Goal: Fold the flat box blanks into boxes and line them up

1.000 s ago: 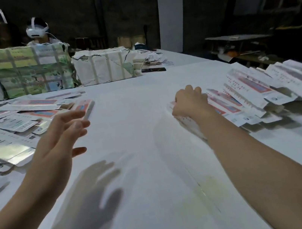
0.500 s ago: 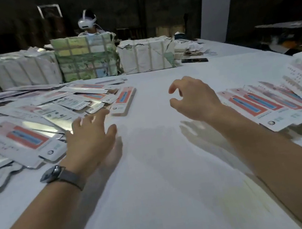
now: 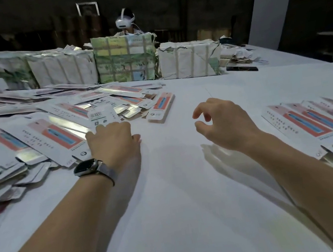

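White table fills a dim room. Left hand rests, fingers curled, at the near edge of the blanks heaped left; right hand hovers loosely curled, holding nothing. Boxes line the right; wrapped bundles stand far.

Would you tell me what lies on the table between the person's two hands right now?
Nothing: in the head view, only bare white table separates the left hand from the right hand, with their shadows falling across it.
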Motion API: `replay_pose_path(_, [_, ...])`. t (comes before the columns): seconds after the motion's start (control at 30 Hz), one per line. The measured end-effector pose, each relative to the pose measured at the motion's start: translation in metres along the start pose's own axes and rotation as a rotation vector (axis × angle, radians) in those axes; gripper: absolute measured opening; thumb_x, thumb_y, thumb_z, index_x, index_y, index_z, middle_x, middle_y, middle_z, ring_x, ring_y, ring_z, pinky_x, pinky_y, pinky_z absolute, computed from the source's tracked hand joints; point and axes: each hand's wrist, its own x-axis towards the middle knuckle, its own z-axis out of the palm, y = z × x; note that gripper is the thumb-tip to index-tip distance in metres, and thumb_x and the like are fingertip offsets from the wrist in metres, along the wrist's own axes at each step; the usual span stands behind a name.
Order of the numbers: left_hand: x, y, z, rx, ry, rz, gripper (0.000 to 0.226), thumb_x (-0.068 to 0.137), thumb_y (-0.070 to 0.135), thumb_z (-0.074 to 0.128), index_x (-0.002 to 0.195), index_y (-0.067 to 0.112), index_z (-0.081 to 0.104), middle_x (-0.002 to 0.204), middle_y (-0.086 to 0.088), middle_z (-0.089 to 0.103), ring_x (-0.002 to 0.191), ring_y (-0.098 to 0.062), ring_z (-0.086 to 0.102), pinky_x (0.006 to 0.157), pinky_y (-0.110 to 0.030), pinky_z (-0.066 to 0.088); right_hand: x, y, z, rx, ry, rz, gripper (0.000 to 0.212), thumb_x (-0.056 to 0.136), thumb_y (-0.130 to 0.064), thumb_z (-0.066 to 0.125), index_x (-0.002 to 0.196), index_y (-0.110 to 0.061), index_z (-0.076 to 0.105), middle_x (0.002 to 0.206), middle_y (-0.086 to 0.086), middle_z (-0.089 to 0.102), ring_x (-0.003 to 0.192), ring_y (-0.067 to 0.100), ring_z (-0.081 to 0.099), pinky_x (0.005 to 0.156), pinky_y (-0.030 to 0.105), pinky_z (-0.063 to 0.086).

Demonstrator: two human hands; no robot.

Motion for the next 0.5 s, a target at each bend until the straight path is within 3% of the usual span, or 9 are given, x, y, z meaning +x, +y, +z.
replay_pose_path(0.07, [0.002,-0.001,0.0,-0.012,0.01,-0.011,0.033,0.093,0.053,0.058,0.096,0.021,0.059,0.094,-0.003,0.059,0.099,-0.031,0.051,0.092,-0.046,0.039,0.0,0.0,0.001,0.0,0.008,-0.004,0.017,0.091,-0.031,0.057,0.106,-0.03,0.065,0.087,-0.012,0.05,0.085,0.014,0.048,0.072,0.031,0.037])
replay_pose_path(0.2, [0.004,-0.005,0.008,-0.135,0.018,-0.067,0.054,0.087,0.051,0.062,0.129,0.022,0.044,0.135,-0.013,0.041,0.118,-0.043,0.046,0.099,-0.049,0.04,-0.001,-0.004,0.002,0.006,0.021,-0.025,0.016,0.091,-0.031,0.058,0.104,-0.03,0.066,0.087,-0.011,0.053,0.085,0.012,0.048,0.071,0.031,0.039])
replay_pose_path(0.27, [0.007,-0.007,0.01,-0.267,0.002,-0.058,0.058,0.084,0.043,0.068,0.132,0.023,0.042,0.136,-0.013,0.039,0.114,-0.044,0.048,0.095,-0.047,0.042,-0.002,-0.007,0.002,0.011,0.021,-0.041,0.015,0.091,-0.031,0.057,0.104,-0.03,0.066,0.087,-0.012,0.054,0.085,0.012,0.047,0.072,0.031,0.039])
replay_pose_path(0.37, [0.01,-0.01,0.009,-0.518,0.053,-0.057,0.07,0.071,0.026,0.086,0.129,0.024,0.047,0.134,-0.01,0.034,0.119,-0.04,0.042,0.076,-0.038,0.048,-0.002,-0.01,0.002,0.035,0.043,-0.048,0.014,0.09,-0.03,0.058,0.102,-0.03,0.066,0.085,-0.011,0.054,0.082,0.012,0.048,0.071,0.03,0.039])
replay_pose_path(0.5, [0.008,-0.002,0.0,-0.773,0.191,-0.031,0.092,0.064,0.003,0.09,0.138,0.026,0.041,0.127,-0.003,0.027,0.112,-0.025,0.046,0.081,-0.021,0.049,-0.002,-0.011,0.001,0.084,0.067,-0.045,0.014,0.09,-0.028,0.059,0.101,-0.028,0.067,0.084,-0.01,0.057,0.081,0.013,0.05,0.071,0.031,0.041])
